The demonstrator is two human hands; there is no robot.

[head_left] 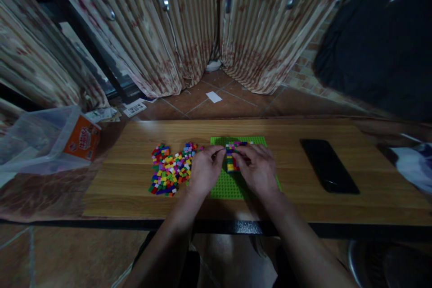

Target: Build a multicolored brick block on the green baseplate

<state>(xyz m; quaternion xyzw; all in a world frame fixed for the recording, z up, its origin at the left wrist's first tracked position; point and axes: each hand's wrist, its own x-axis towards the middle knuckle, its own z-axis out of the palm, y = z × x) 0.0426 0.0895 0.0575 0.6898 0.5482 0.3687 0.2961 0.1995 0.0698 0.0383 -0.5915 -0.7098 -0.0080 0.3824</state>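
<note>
Left hand (206, 168): pinched, contents unclear
Right hand (259, 168): over bricks (230, 167), grip unclear
Green baseplate (225, 189): near-edge studs exposed

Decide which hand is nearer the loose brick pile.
Left: the left hand is beside the loose brick pile; the right hand is farther off, over the green baseplate.

The baseplate (224, 186) lies near the middle of the tabletop (162, 130), with the brick build (230, 162) on its far part, between the left hand (206, 166) and right hand (259, 166). The brick pile (170, 168) lies left of the baseplate; the device (329, 166) lies right, well apart. Left of the tabletop is the tub (64, 139). Beyond the tabletop's far edge, 1 paper sheet (213, 96) lies on the floor (239, 96), before the curtains (192, 31).
</note>
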